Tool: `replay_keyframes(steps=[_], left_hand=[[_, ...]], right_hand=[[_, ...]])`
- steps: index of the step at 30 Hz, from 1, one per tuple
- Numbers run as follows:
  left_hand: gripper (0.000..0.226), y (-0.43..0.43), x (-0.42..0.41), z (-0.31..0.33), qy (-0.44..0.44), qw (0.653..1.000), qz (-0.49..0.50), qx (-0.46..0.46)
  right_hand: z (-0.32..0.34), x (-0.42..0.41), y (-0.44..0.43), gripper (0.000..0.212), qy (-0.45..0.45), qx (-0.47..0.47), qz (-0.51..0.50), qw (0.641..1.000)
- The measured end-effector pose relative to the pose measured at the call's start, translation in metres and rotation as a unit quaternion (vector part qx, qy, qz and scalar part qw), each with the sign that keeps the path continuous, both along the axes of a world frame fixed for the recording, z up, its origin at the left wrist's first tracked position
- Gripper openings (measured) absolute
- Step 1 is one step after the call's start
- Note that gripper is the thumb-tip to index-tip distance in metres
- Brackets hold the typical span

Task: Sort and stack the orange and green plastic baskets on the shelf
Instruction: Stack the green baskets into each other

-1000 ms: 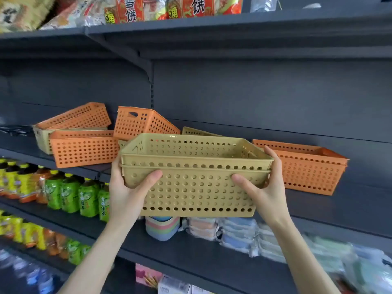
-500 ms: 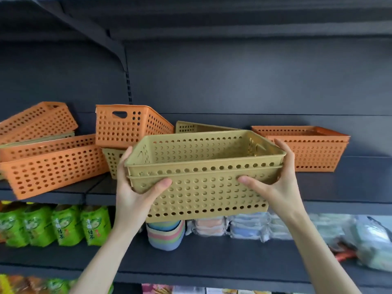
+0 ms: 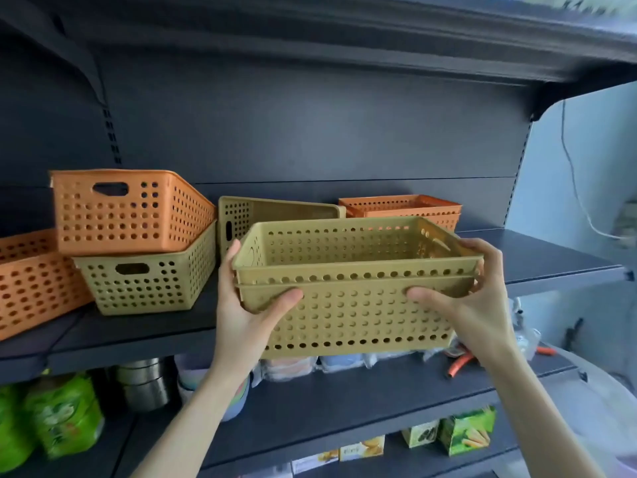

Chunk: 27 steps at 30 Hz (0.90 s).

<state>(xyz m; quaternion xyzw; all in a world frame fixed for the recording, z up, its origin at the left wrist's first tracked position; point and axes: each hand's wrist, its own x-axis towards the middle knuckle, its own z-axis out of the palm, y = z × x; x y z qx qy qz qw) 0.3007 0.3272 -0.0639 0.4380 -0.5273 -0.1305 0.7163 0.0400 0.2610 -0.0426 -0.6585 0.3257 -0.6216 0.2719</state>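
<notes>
Two nested green baskets hang in front of the dark shelf. My left hand grips their left end and my right hand grips their right end, thumbs on the front wall. Behind them a green basket leans on its side. At the back right stand stacked orange baskets. To the left, an orange basket rests tilted in a green basket. Another orange basket is cut off at the left edge.
Above is another shelf's underside with a bracket. The lower shelf holds metal tins, wrapped packs, stacked bowls and green bags. A white cable hangs on the wall at right.
The view has swung right and closer. The held green baskets have moved right along the shelf front, towards the orange stack. Both hands keep the same grip.
</notes>
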Motion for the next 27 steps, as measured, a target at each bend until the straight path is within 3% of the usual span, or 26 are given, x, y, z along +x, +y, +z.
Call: replay_keyframes(steps=[10,19,27], left_hand=[[0.085,-0.035,-0.073,0.004,-0.013,1.0,0.001,-0.015],[0.093,-0.102,-0.172,-0.007,-0.017,0.998,0.054,0.018],[0.106,-0.159,-0.189,0.001,-0.053,0.99,0.094,0.093]], right_hand=[[0.002,-0.074,-0.035,0.085,0.002,0.011,-0.002,1.0],[0.001,-0.169,-0.122,0.088,0.019,0.046,0.031,0.998],[-0.002,-0.179,-0.197,0.087,0.041,0.056,0.04,0.997]])
